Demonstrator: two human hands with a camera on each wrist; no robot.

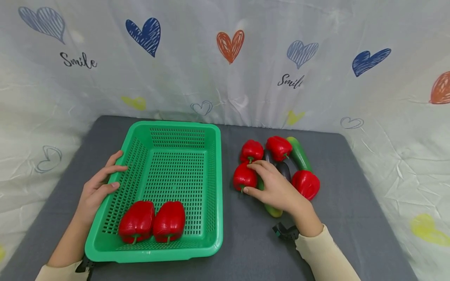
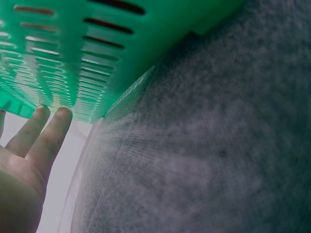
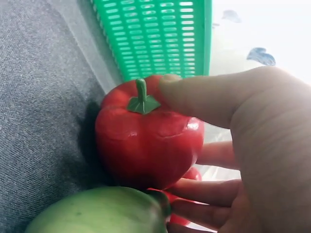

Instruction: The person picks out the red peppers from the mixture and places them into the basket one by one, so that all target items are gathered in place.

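A green perforated plastic basket point(image 1: 175, 255) stands on the left, with two red bell peppers lying at its near end. At its left rim is my left hand point(image 1: 96, 189); the thumb and fingertips rest on the edge, and in the left wrist view straight fingers point(image 2: 51, 138) reach along the outer wall. My right hand point(image 1: 275, 187) holds a red bell pepper point(image 3: 146, 141) between the thumb, near the stem, and fingers partly hidden behind it. Beneath that hand lies a green vegetable point(image 3: 102, 211), perhaps a cucumber.
Beside the right hand lie more red bell peppers point(image 1: 279, 148), dark eggplant-like vegetables point(image 1: 283, 170) and a green cucumber point(image 1: 299, 154). A dark grey cloth point(image 1: 351, 218) covers the table. Behind it hangs a white curtain point(image 1: 197, 78) printed with hearts.
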